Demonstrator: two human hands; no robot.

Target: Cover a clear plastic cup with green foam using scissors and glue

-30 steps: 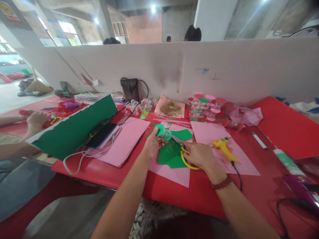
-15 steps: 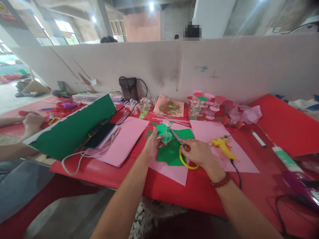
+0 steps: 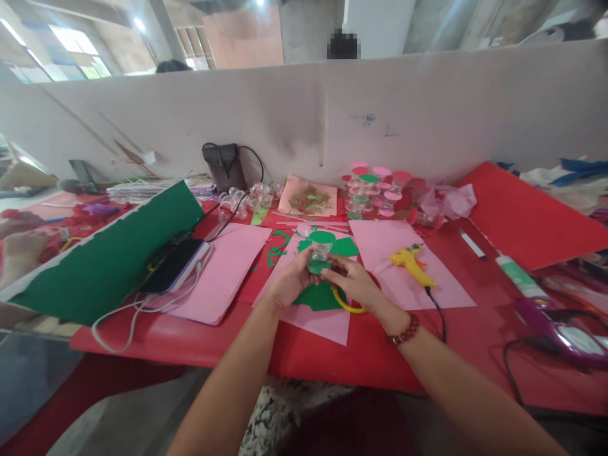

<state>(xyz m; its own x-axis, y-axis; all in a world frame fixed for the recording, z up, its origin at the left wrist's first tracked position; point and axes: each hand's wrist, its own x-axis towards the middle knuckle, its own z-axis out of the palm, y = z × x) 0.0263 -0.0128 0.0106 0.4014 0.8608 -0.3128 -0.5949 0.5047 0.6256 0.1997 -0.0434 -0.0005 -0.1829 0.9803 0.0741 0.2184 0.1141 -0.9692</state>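
Observation:
In the head view, a clear plastic cup-like piece (image 3: 323, 249) with green discs (image 3: 323, 237) at its top and base is between my two hands over the middle of the table. My left hand (image 3: 295, 278) is closed around its left side. The fingers of my right hand (image 3: 358, 285) pinch its lower right edge. The yellow handle of a pair of scissors (image 3: 349, 305) shows under my right hand; whether it still hangs on those fingers I cannot tell. Green paper (image 3: 316, 299) and green offcuts (image 3: 278, 250) lie below on pink sheets (image 3: 327, 328).
A yellow glue gun (image 3: 413, 266) lies on pink paper to the right, its cord trailing. Farther back stand stacked clear cups with coloured discs (image 3: 380, 190). Left are a phone (image 3: 173, 269), a cable and a leaning green board (image 3: 109, 253). Another person's hand (image 3: 23, 253) is at far left.
My right hand has moved left from cutting position onto the plastic piece. The scissor blades, visible before beside the green disc, are now out of sight. The camera view has shifted slightly.

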